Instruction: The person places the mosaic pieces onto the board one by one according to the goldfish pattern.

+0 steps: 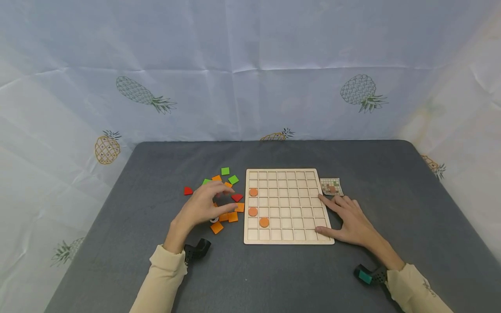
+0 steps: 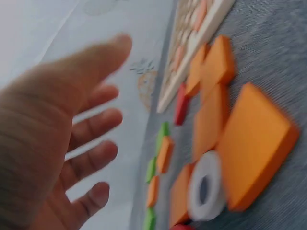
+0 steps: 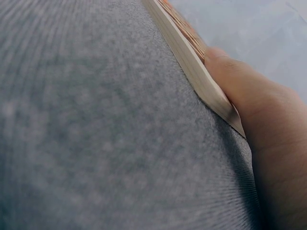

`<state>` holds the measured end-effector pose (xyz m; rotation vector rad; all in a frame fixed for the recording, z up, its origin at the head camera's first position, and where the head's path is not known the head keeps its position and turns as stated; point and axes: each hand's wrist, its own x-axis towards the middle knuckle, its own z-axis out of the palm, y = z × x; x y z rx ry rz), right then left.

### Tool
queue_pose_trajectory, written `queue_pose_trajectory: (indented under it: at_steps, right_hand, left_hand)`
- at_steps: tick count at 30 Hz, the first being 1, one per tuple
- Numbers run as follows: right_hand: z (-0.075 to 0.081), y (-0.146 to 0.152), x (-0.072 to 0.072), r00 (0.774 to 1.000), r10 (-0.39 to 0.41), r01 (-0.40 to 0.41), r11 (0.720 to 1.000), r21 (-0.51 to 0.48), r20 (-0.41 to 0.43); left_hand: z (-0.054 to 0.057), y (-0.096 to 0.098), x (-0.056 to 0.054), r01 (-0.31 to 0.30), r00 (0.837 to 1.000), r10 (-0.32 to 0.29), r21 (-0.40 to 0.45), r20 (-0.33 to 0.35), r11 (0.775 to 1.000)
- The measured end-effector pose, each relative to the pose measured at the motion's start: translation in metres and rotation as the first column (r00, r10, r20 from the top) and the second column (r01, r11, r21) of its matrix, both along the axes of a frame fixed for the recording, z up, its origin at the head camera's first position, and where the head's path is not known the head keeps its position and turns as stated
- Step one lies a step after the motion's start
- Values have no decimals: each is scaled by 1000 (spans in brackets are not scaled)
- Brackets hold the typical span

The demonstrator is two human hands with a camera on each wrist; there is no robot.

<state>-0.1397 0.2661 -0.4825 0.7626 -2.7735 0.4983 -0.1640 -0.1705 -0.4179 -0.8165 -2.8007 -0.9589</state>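
Observation:
A pale wooden grid board [image 1: 290,206] lies on the table, with orange round discs [image 1: 264,222] in three of its left-hand squares. My left hand [image 1: 207,202] hovers over loose pieces left of the board, fingers spread and nothing held. Below it in the left wrist view are orange square tiles [image 2: 259,146], a white ring-like piece [image 2: 205,186] with a dark centre, and a red piece [image 2: 181,104]. My right hand [image 1: 350,221] rests at the board's right edge, its thumb [image 3: 230,72] lying on the rim. Its fingers are extended.
Green tiles [image 1: 225,171] lie beyond the orange ones, and a red piece [image 1: 188,191] sits at the far left of the group. A small printed card [image 1: 331,186] with a grid pattern lies right of the board. The dark grey table [image 1: 250,278] meets a pineapple-print cloth [image 1: 250,104] behind.

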Motion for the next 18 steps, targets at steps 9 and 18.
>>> queue_pose_trajectory:
  at_steps: [9, 18]
  right_hand:
    - [-1, 0, 0, 1000, -1, 1, 1000, -1, 6]
    - [1, 0, 0, 1000, 6, -5, 1000, -5, 10]
  left_hand:
    - [-20, 8, -7, -97, 995, 96, -71, -26, 993]
    - [-27, 7, -10, -67, 998, 68, -110, 4, 992]
